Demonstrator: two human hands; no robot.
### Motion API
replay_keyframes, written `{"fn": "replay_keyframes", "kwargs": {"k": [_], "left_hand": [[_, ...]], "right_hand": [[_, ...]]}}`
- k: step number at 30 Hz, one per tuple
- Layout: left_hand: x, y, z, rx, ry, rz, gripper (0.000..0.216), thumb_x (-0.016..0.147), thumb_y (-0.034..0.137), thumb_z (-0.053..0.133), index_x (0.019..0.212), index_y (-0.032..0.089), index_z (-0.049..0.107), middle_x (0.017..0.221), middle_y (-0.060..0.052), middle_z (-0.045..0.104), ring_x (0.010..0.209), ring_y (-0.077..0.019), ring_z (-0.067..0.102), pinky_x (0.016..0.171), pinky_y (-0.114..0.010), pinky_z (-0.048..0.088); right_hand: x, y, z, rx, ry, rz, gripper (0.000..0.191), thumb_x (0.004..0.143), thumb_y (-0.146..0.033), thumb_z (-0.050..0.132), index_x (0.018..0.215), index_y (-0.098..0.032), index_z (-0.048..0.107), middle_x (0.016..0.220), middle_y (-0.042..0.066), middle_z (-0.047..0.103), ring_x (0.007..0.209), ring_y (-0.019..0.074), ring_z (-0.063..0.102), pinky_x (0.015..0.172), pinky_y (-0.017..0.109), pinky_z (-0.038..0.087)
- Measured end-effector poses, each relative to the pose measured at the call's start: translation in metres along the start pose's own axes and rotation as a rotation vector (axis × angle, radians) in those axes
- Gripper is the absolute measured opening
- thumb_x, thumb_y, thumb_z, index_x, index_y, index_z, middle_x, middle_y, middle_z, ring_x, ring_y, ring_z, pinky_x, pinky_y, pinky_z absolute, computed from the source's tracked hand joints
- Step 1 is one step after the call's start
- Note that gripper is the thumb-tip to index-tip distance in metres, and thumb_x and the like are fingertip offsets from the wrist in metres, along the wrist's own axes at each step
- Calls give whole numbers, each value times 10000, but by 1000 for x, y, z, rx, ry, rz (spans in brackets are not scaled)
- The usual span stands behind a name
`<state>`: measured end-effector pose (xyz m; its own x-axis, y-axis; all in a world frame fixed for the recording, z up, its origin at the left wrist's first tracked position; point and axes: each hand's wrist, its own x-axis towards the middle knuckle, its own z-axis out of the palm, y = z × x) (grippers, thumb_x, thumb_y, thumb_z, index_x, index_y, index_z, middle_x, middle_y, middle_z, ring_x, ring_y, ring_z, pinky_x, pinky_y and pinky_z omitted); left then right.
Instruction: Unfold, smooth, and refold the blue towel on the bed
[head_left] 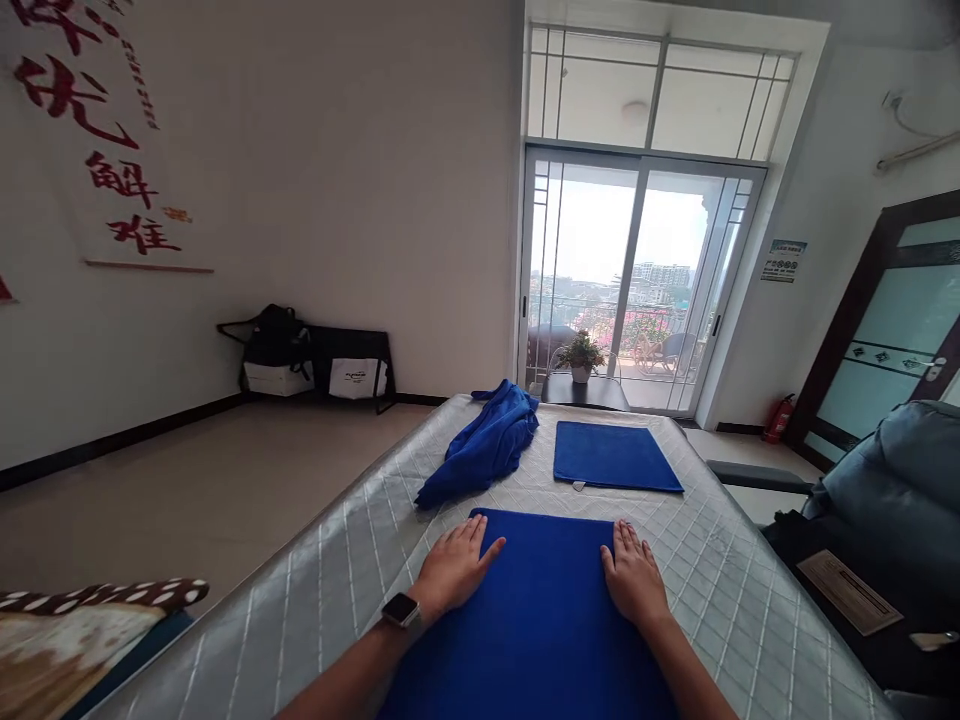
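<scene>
A flat blue cloth [540,610] lies spread in front of me on a silver quilted mattress [352,560]. My left hand [457,565] rests flat at its far left corner, fingers stretched out, with a watch on the wrist. At the far right corner my right hand [634,575] presses flat, its fingers also extended. Beyond lies a neat blue folded cloth [615,455] with a small white tag at its near edge. To its left is a crumpled blue cloth [487,435] in a loose heap.
A potted plant [580,355] stands on a dark table [585,392] past the mattress, before the glass sliding door. A dark padded chair [892,510] is close on the right. Patterned bedding [82,640] lies at lower left, and a black bag [277,340] sits by the wall.
</scene>
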<state>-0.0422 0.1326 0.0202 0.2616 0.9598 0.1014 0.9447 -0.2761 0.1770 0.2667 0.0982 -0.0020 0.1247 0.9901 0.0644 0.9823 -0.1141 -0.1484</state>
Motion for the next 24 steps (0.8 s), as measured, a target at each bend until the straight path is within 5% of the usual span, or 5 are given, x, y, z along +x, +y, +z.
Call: {"fn": "replay_keyframes", "kwargs": {"k": [5,10,13,17,24], "left_hand": [[21,70,0,-28,185,146,742,972,644,179,1393,141,527,1445,-167,540,1368,-314,445,1132,-475,327],[33,168,36,-197,124,401,670,987,604,215,1427,179,488,1497,-127,491,1409,-261,391,1176,-433,284],[39,190,54,-254,94,392,684,993,589,156,1452,182,460,1504,-123,484,1414,-254,385,1179,-441,277],[40,164,59,-233,103,329,692,997,574,104,1488,191,405,1547,-101,429,1459,-244,310,1197,-461,224],[34,57,39,-120,103,136,738,976,635,117,1485,190,411,1556,-115,410,1466,-269,295,1196,-483,210]], "right_hand": [[0,1,1,18,12,4,676,974,-431,184,1545,-71,222,1625,100,206,1505,200,135,1209,402,91],[0,7,7,-60,4,-45,624,963,-306,206,1544,-79,233,1631,89,185,1507,201,119,1208,395,101],[2,11,12,-117,1,-59,627,936,-237,238,1548,-102,233,1635,68,180,1508,189,108,1207,374,104],[5,9,10,-112,13,-60,628,973,-325,182,1545,-70,227,1628,102,197,1507,203,120,1205,397,115],[3,2,2,-36,7,2,668,979,-417,160,1549,-74,213,1629,96,191,1505,186,128,1206,388,92]]}}
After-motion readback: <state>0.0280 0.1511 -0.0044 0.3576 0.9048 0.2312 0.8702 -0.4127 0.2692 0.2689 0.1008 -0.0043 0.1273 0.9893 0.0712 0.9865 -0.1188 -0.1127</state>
